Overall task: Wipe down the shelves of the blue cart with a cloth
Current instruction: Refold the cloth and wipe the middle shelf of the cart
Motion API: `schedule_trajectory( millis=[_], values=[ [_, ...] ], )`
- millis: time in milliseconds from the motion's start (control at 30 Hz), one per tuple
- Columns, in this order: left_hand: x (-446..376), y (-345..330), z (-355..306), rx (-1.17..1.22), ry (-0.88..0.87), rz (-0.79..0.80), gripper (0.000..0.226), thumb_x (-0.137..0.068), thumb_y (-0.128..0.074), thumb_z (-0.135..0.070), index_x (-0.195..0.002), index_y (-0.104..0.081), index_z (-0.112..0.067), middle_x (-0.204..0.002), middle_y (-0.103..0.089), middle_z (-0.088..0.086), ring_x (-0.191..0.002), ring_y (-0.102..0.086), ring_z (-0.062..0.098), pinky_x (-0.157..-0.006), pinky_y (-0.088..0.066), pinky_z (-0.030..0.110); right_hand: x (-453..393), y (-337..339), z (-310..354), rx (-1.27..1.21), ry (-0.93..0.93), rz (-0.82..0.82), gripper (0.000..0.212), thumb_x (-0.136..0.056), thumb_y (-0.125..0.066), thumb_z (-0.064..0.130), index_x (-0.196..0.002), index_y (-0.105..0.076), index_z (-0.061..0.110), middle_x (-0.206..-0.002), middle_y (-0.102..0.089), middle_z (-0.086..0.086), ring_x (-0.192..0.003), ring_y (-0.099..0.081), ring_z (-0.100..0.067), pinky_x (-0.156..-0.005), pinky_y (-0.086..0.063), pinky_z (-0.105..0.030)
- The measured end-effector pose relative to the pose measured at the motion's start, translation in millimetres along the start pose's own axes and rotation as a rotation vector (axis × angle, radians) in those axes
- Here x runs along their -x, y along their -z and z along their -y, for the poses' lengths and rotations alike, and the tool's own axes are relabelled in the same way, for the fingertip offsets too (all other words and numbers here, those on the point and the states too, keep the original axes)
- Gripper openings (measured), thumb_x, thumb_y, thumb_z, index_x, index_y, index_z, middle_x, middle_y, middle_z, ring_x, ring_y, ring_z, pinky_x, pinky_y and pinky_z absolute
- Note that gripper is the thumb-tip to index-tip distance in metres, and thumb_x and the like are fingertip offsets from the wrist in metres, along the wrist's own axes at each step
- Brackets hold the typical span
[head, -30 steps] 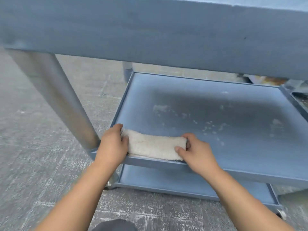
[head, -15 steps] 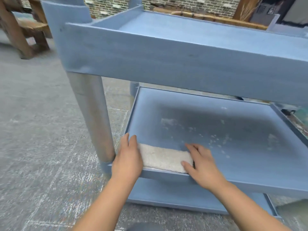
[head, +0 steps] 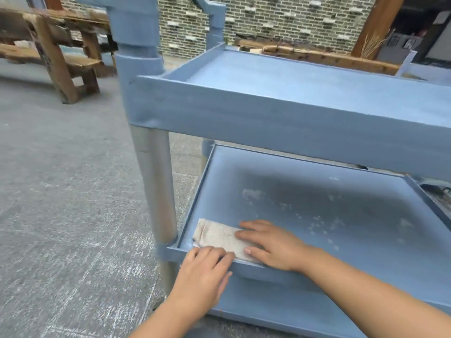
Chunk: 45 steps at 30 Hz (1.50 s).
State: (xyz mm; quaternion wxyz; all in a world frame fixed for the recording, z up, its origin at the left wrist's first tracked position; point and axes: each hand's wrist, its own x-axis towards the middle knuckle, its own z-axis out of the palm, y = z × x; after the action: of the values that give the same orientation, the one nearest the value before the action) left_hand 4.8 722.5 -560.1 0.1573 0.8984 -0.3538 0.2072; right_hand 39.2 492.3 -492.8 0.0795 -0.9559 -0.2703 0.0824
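Cloth (head: 220, 236): folded, off-white, lying flat in the front-left corner of the cart's middle shelf (head: 329, 215), its near edge against the front lip. Right hand (head: 271, 245) lies palm-down on the cloth's right half, fingers (head: 249, 225) straight and slightly spread, pressing, thumb at the cloth's near edge. Left hand (head: 205, 272) sits at the front lip, its fingers bent over the rim and touching the cloth's near edge; can't tell if they pinch it. Pale specks and smudges are scattered mid-shelf, right of the cloth. Top shelf (head: 292, 113) overhangs above; bottom shelf (head: 305, 303) shows below the forearms. Grey metal post (head: 156, 186) stands just left of the cloth corner. Paved floor (head: 61, 203); wooden bench (head: 53, 52) and brick wall (head: 280, 18) behind.
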Motion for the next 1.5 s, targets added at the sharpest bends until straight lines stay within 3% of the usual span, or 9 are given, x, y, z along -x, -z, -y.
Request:
schedule_trajectory(
  millis=[167,367,633,800,967,1100,1200,1333,1500],
  values=[
    [-12.5,6.5,3.8,0.024,-0.014,0.003,0.02,-0.071,-0.082,-0.019,-0.086,-0.068,-0.022,-0.08,-0.062,-0.008,-0.072,-0.058,0.019,-0.063,-0.04,0.033,-3.0,1.1,6.6,0.09,0.061,0.043,0.042,-0.102,-0.042,0.036,-0.143,-0.048,0.024,-0.156,-0.036,-0.003,-0.136,-0.038,-0.026,-0.112,-0.03,-0.035],
    [-7.4,-8.5,6.8,0.144,-0.005,-0.095,0.012,-0.084,-0.067,-0.017,-0.095,-0.071,-0.017,-0.088,-0.067,-0.004,-0.078,-0.061,0.022,-0.068,-0.047,0.036,-36.2,-6.9,5.8,0.198,0.369,0.045,0.045,-0.104,-0.038,0.034,-0.149,-0.036,0.031,-0.16,-0.026,0.008,-0.148,-0.02,-0.019,-0.112,-0.026,-0.039],
    [-8.2,-26.1,10.2,0.183,-0.073,-0.284,0.014,-0.088,-0.059,-0.017,-0.089,-0.072,-0.016,-0.085,-0.066,-0.005,-0.077,-0.06,0.02,-0.063,-0.042,0.035,-59.7,-15.5,-0.6,0.174,0.48,0.064,0.049,-0.102,-0.044,0.026,-0.15,-0.034,0.025,-0.161,-0.025,0.004,-0.15,-0.013,-0.02,-0.115,-0.02,-0.05],
    [-8.8,-31.4,12.9,0.215,-0.091,-0.324,0.013,-0.084,-0.061,-0.019,-0.087,-0.074,-0.02,-0.087,-0.066,-0.007,-0.08,-0.061,0.016,-0.065,-0.04,0.031,-61.2,-20.6,4.3,0.184,0.488,0.012,0.047,-0.103,-0.043,0.025,-0.15,-0.036,0.024,-0.16,-0.026,0.007,-0.15,-0.014,-0.016,-0.118,-0.023,-0.046],
    [-16.0,-41.1,15.8,0.136,-0.032,-0.338,0.014,-0.084,-0.06,-0.025,-0.077,-0.071,-0.027,-0.076,-0.06,-0.011,-0.079,-0.051,0.007,-0.069,-0.018,0.022,-79.1,-20.2,-1.9,0.123,0.62,-0.025,0.045,-0.098,-0.051,0.015,-0.142,-0.049,0.013,-0.153,-0.042,-0.001,-0.145,-0.03,-0.021,-0.115,-0.031,-0.042],
    [-13.1,-39.7,14.1,0.152,-0.009,-0.34,0.014,-0.089,-0.058,-0.023,-0.078,-0.067,-0.025,-0.078,-0.058,-0.011,-0.074,-0.051,0.011,-0.068,-0.03,0.029,-102.1,-20.2,-12.3,0.131,0.695,-0.066,0.048,-0.091,-0.057,0.003,-0.138,-0.053,0.007,-0.148,-0.048,-0.008,-0.141,-0.037,-0.026,-0.107,-0.038,-0.038],
    [-8.0,-37.8,11.1,0.177,0.008,-0.284,0.008,-0.087,-0.061,-0.021,-0.083,-0.068,-0.023,-0.084,-0.059,-0.011,-0.076,-0.054,0.012,-0.071,-0.034,0.034,-124.4,-20.4,-28.3,0.116,0.636,-0.094,0.047,-0.092,-0.052,-0.002,-0.139,-0.052,0.005,-0.147,-0.047,-0.01,-0.141,-0.036,-0.029,-0.109,-0.04,-0.042],
    [-8.4,-31.2,8.5,0.188,0.019,-0.226,0.005,-0.087,-0.064,-0.021,-0.084,-0.066,-0.024,-0.083,-0.059,-0.012,-0.078,-0.055,0.011,-0.073,-0.035,0.032,-161.7,-13.0,-61.3,0.16,0.548,-0.099,0.053,-0.094,-0.048,-0.001,-0.146,-0.042,0.008,-0.154,-0.038,-0.007,-0.146,-0.024,-0.021,-0.117,-0.028,-0.036],
    [-10.9,-29.2,5.5,0.16,0.059,-0.215,0.008,-0.086,-0.065,-0.026,-0.079,-0.069,-0.028,-0.079,-0.06,-0.015,-0.075,-0.057,0.007,-0.07,-0.035,0.028,-203.3,5.3,-118.0,0.169,0.043,-0.123,0.048,-0.105,-0.03,0.021,-0.153,-0.027,0.025,-0.162,-0.02,0.007,-0.148,-0.011,-0.007,-0.116,-0.026,-0.037]
  ],
)
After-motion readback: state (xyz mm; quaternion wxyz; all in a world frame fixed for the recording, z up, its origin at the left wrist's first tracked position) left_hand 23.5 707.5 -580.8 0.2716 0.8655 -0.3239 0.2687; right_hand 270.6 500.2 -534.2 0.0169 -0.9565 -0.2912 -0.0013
